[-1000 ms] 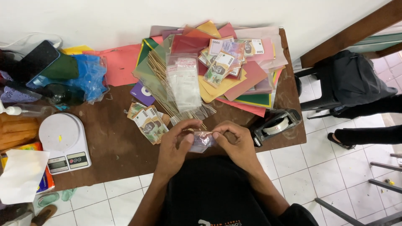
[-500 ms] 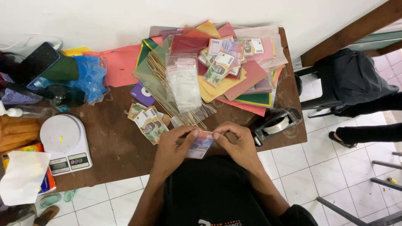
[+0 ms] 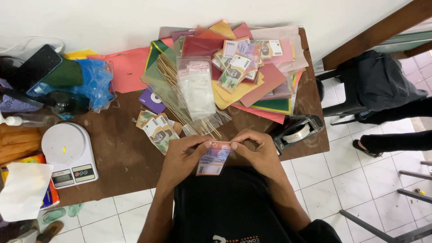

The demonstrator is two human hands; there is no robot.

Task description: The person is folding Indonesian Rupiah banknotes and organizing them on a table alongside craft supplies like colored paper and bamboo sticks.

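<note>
Hanging from pinched fingertips just off the near edge of the brown wooden surface (image 3: 117,153), a pinkish-purple paper banknote (image 3: 213,159) is being held by its top edge, so that it is drooping freely over the person's black shirt; judging by this, it is being kept flat and steady for close handling. The left hand (image 3: 182,159) is gripping the note's upper left corner between thumb and forefinger, its grip closed tight on the paper, while the right hand (image 3: 256,150) is pinching the upper right corner likewise, the remaining fingers curling in. Just beyond the hands, a small pile of greenish folded banknotes (image 3: 157,128) is lying beside a bundle of thin bamboo sticks in clear plastic (image 3: 189,99), and a white round kitchen scale (image 3: 67,153) is sitting well to the left
</note>
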